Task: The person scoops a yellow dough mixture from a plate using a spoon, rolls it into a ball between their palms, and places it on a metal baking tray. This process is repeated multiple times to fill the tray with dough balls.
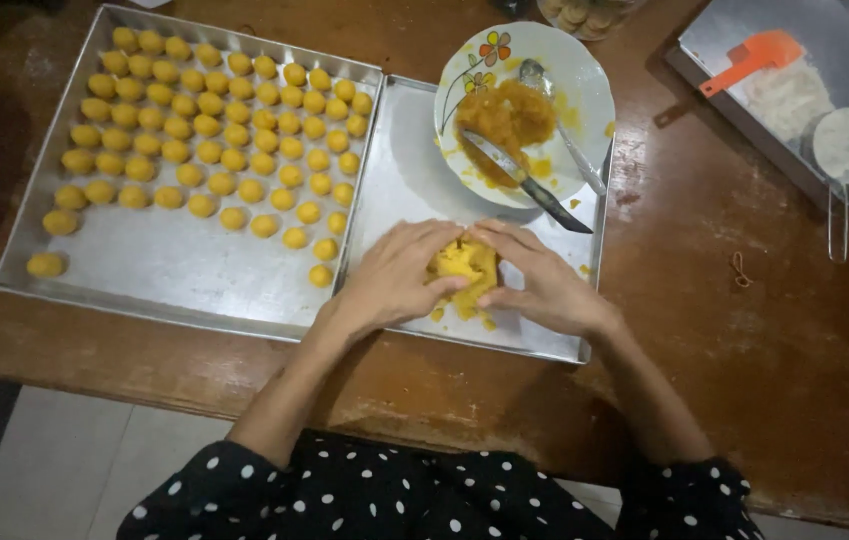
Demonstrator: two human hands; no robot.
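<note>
Crumbling of soft yellow dough lump (462,268), pinched between left hand (396,275) and right hand (542,280), onto shallow metal tray (394,180) if squeezed unevenly.

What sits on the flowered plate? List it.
The flowered plate holds a mound of orange filling, a knife and a spoon. What lies beneath the filling is covered.

Worn brown wooden table (764,330) (scuffed, stained) above pale tiled floor (64,460).

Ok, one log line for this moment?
left hand: on dough lump | right hand: on dough lump | small tray: under hands | knife: on plate
</note>
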